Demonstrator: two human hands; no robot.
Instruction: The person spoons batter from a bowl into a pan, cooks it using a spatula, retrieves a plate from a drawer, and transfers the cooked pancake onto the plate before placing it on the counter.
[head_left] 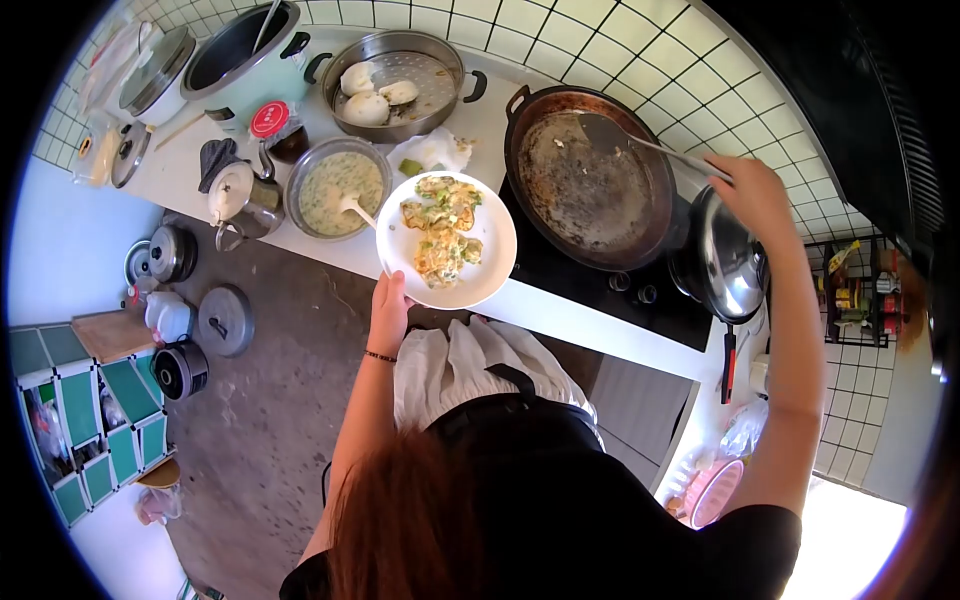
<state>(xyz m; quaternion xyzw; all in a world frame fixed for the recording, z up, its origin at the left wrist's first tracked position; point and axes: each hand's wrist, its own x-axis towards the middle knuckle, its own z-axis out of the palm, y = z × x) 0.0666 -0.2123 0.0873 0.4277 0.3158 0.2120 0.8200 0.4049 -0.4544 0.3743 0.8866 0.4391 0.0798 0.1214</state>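
Note:
My left hand (391,305) grips the near rim of a white plate (493,262), thumb on top. Several browned pieces of egg pancake with green bits (442,228) lie on the plate. With my right hand (752,198) I hold the handle of a spatula (612,136), its dark blade inside a large wok (590,190). The wok has an oily, browned inside with a few small scraps. Left of the plate stands a bowl of pale batter (343,187) flecked with green, a white spoon (355,209) resting in it.
Behind the bowl, a steamer pan (440,112) holds white buns. A metal pitcher (262,206), a red-lidded jar (270,120) and a rice cooker (215,88) stand to the left. A lidded pan (735,265) sits right of the wok, its handle past the counter edge.

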